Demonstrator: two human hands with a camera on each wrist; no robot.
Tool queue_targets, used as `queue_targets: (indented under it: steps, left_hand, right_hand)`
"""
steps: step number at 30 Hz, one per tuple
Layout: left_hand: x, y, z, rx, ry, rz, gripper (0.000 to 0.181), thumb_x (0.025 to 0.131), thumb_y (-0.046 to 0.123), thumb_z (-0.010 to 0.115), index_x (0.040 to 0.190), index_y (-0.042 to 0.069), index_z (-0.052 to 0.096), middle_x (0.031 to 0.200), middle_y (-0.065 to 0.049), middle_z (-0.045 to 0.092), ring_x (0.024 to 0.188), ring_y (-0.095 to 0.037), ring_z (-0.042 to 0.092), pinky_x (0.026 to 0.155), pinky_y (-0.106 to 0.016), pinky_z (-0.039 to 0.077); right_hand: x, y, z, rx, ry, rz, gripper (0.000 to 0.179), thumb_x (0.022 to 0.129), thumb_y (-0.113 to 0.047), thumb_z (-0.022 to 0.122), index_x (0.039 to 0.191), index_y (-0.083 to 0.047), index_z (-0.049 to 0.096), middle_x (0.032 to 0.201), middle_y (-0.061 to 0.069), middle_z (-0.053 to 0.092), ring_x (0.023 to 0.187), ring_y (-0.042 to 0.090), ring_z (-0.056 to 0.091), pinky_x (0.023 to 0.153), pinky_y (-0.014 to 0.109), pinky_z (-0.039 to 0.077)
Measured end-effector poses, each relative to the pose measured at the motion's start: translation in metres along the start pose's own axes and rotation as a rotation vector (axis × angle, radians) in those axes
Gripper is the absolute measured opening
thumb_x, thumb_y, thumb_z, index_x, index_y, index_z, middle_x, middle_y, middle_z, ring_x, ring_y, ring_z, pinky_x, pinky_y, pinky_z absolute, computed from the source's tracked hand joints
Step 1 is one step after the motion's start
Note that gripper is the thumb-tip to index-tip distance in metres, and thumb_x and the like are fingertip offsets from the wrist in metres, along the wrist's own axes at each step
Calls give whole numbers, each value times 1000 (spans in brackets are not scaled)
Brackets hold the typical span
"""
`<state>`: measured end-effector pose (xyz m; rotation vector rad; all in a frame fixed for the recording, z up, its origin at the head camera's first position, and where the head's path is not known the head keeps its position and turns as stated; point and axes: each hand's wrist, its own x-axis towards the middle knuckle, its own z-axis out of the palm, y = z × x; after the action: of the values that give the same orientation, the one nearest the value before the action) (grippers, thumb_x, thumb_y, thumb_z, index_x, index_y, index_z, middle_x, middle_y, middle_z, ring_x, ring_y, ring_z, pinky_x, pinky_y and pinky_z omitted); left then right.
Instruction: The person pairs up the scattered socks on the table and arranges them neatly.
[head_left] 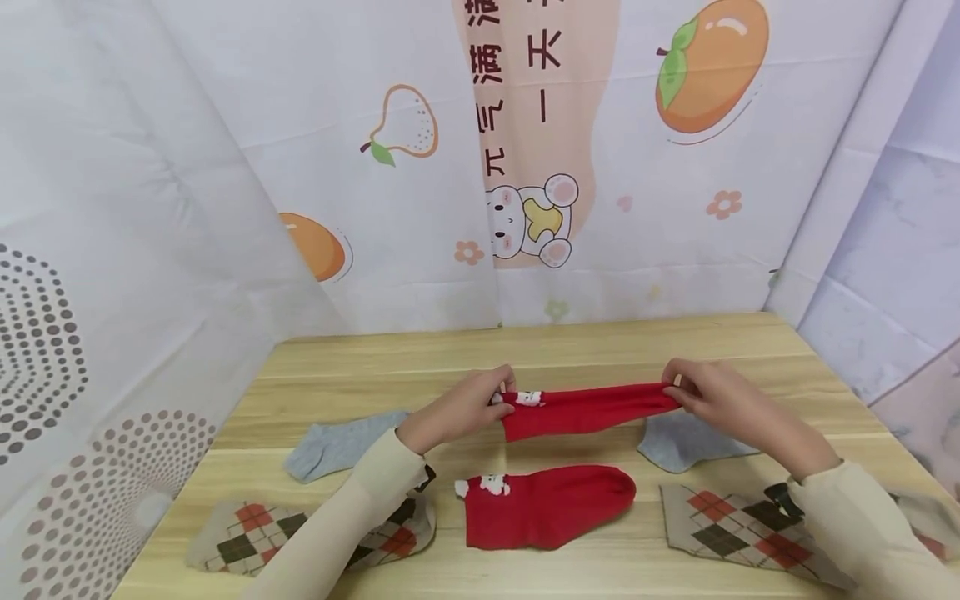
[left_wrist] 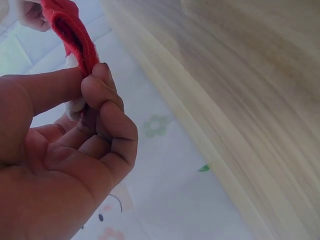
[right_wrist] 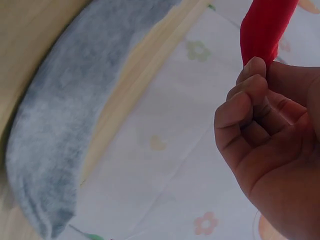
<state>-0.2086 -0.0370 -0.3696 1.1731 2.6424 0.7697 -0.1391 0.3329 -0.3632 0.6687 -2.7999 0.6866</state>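
Note:
A red sock [head_left: 585, 410] with a white figure near its cuff is stretched out above the table between both hands. My left hand [head_left: 471, 407] pinches it at the cuff end; the left wrist view shows thumb and fingertips on the red cuff [left_wrist: 75, 40]. At the toe end my right hand [head_left: 716, 402] pinches the fabric, also seen in the right wrist view, where the red toe [right_wrist: 265, 30] rises from the fingertips. A second red sock [head_left: 551, 504], with a like white figure, lies flat on the table below the held one.
Grey socks lie left [head_left: 341, 442] and right [head_left: 686, 442] on the wooden table [head_left: 420, 367], the right one partly under my right hand. Argyle socks lie nearer, left [head_left: 247, 533] and right [head_left: 727, 525], partly covered by my sleeves. A printed curtain [head_left: 337, 167] stands behind.

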Motion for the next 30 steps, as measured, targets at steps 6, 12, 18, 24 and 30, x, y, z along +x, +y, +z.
queue_targets:
  steps: [6,12,18,24,30]
  left_hand:
    - [-25,0,-2,-34,11,-17,19,95,13,69,102,15,52,80,4,54,71,-10,52,63,-24,48]
    - [-51,-2,-3,-41,5,-31,19,94,12,69,104,15,52,71,6,53,63,-7,48,59,-23,46]
    - [-78,0,-4,-52,-7,-63,19,95,11,68,102,16,51,79,10,59,66,-7,54,60,-23,49]
    - [-91,4,-3,25,-2,6,20,93,10,70,102,14,53,69,11,54,59,-2,45,54,-19,45]
    - [-92,6,-4,1,-37,17,20,93,11,70,105,12,54,66,10,52,56,-1,43,51,-19,43]
  right_hand:
    - [-2,-15,6,-5,25,-53,17,87,1,72,92,-12,63,62,-16,49,54,-2,41,49,22,41]
    - [1,-30,14,11,-18,-81,17,88,1,72,93,-13,63,66,-14,54,56,-3,44,51,21,43]
    - [3,-49,20,13,-103,-113,14,90,-2,71,95,-13,64,72,-12,60,60,-3,48,54,21,45]
    - [-3,-68,26,1,-128,-141,16,90,0,69,92,-14,63,67,-15,54,55,-3,41,50,19,42]
    - [-6,-80,29,-17,-171,-143,12,90,-4,70,95,-14,64,79,-11,64,61,-2,45,54,20,43]
